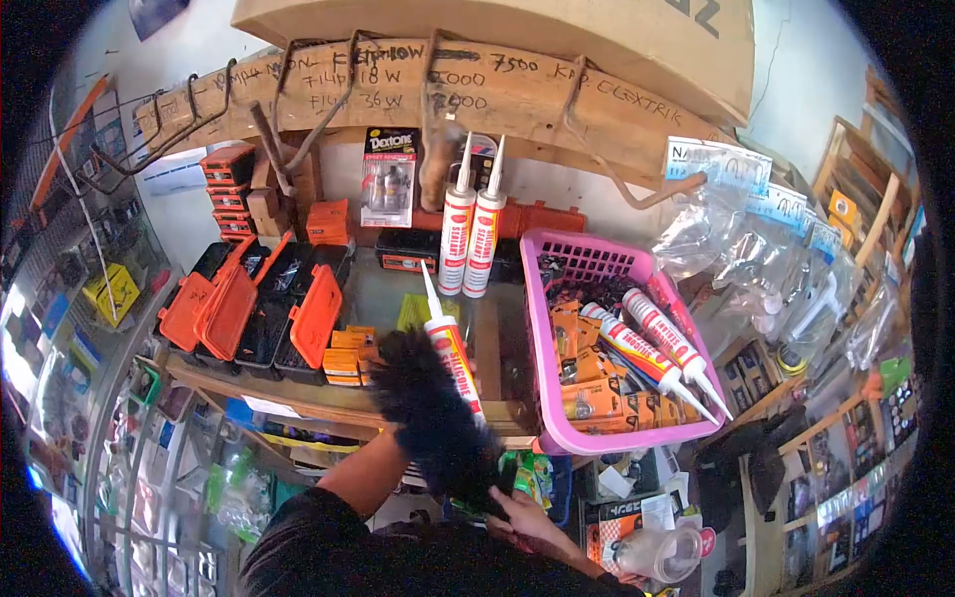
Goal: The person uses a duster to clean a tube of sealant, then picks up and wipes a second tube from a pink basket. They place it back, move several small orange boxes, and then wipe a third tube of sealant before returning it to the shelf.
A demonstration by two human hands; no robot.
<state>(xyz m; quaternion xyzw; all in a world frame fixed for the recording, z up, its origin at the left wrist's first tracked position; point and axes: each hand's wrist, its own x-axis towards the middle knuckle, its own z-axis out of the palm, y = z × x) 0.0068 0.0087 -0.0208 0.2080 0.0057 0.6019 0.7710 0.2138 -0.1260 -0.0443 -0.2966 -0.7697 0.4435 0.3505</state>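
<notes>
My right hand (527,517) is closed round the lower end of a black fluffy duster (443,423), low in the middle of the view. The duster's bristles lie against the left side of a tilted silicone sealant tube (453,363), nozzle up. My left forearm comes up from below and passes behind the duster, which hides my left hand; its grip on the tube cannot be made out. Two more sealant tubes (471,234) stand upright behind, on the shelf. Two others (657,348) lie on orange packets in a pink basket (622,441).
Black boxes with open orange lids (318,313) and small orange boxes (348,355) line the shelf's left part. Metal hooks (587,149) jut from a written-on wooden beam (517,85). Plastic bags (696,234) hang right. A glass case stands left, and a clear container (662,552) sits below.
</notes>
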